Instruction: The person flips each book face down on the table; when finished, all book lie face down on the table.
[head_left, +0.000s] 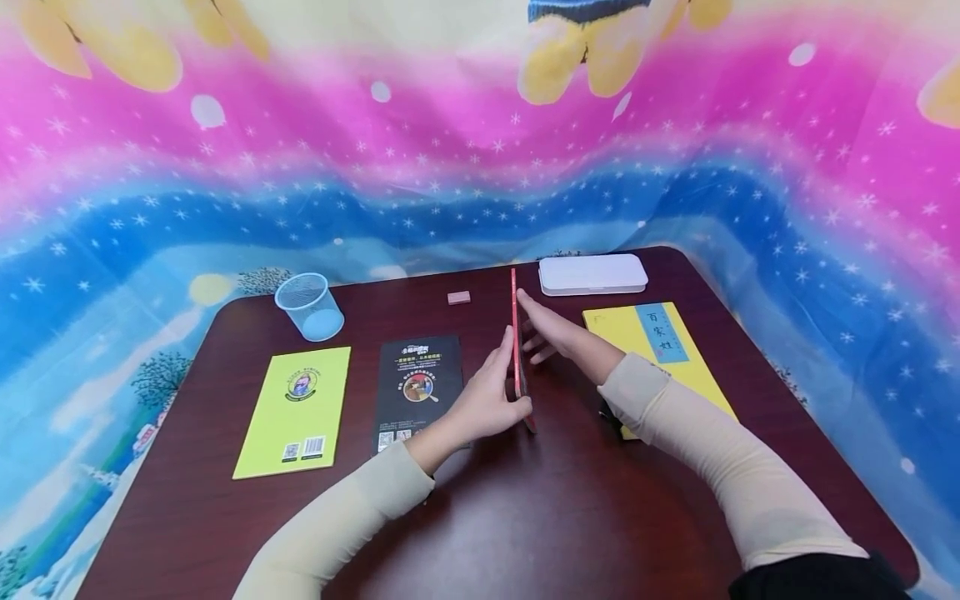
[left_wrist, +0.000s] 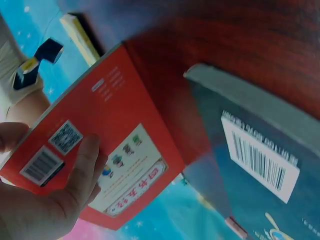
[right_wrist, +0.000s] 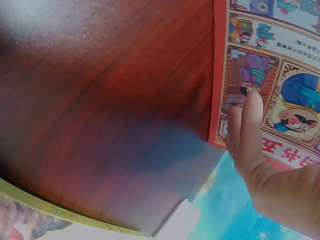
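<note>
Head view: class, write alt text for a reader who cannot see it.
Two hands, left hand and right hand, press flat against either side of a thin red book standing on edge on a dark wooden table. Around it lie a black book, two yellow books, a clear cup and a white case.

Both forearms reach forward and converge. The left hand (head_left: pixel 487 398) and right hand (head_left: pixel 558 333) face each other, fingers (right_wrist: pixel 248 122) straight, palms inward.
</note>
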